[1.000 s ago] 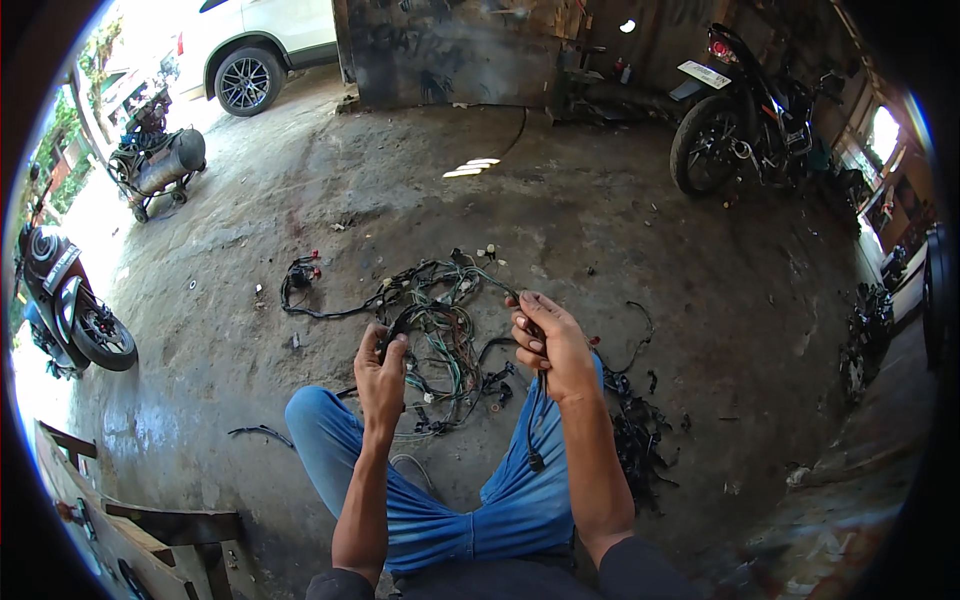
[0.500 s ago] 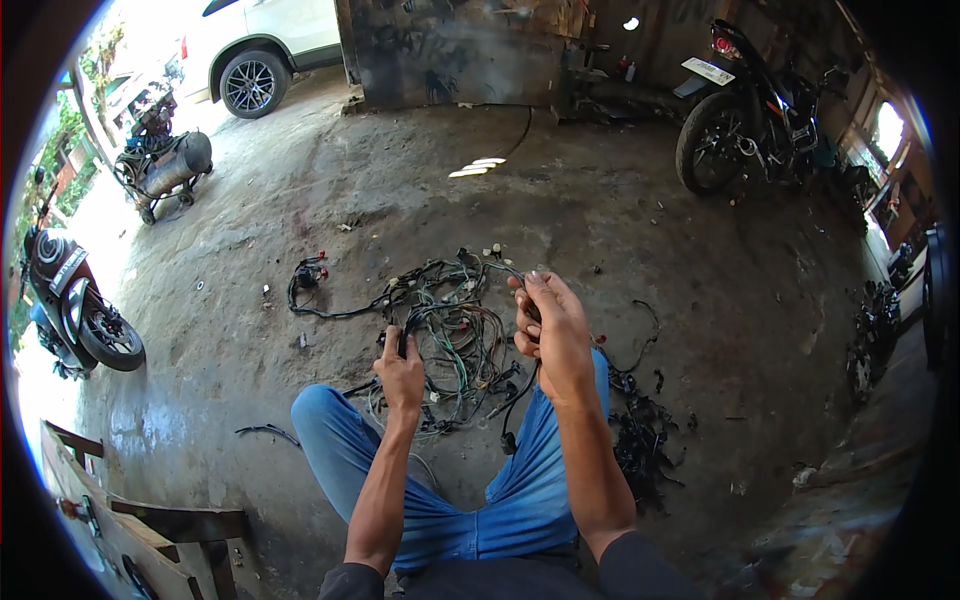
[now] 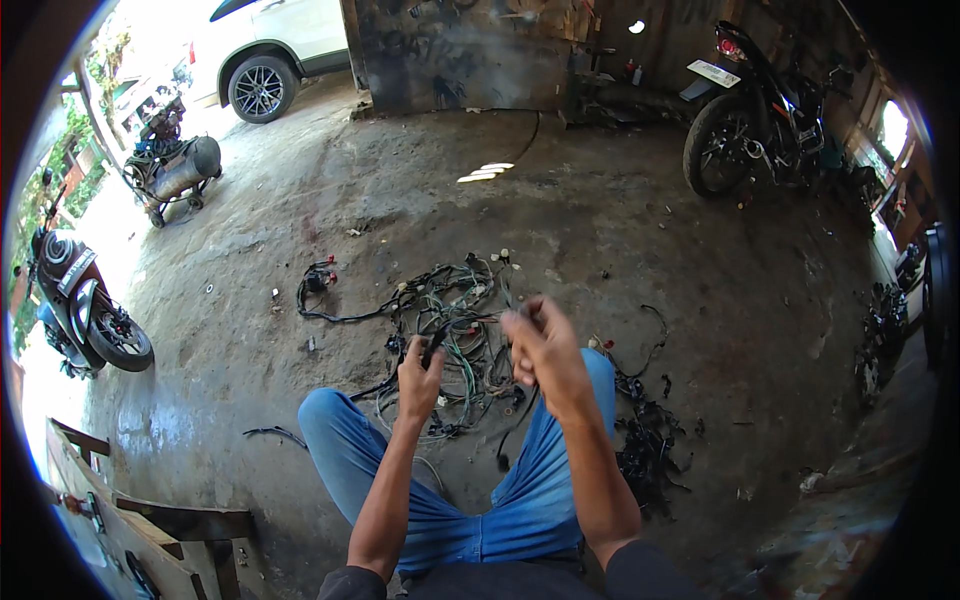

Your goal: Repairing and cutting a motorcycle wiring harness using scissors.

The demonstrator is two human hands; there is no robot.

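Here, the left hand [image 3: 420,382] and the blurred right hand [image 3: 548,355] both grip dark wires [image 3: 449,327].

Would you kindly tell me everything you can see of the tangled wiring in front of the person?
The wiring is a loose tangle of thin green, black and greyish strands, seemingly plastic-coated, with pale connectors at its far edge. Most lies on the rough floor beyond the knees. A black-wrapped branch curves left to a dark end piece with red bits. The left hand grips a dark strand; the right hand is blurred, so its grip is unclear.
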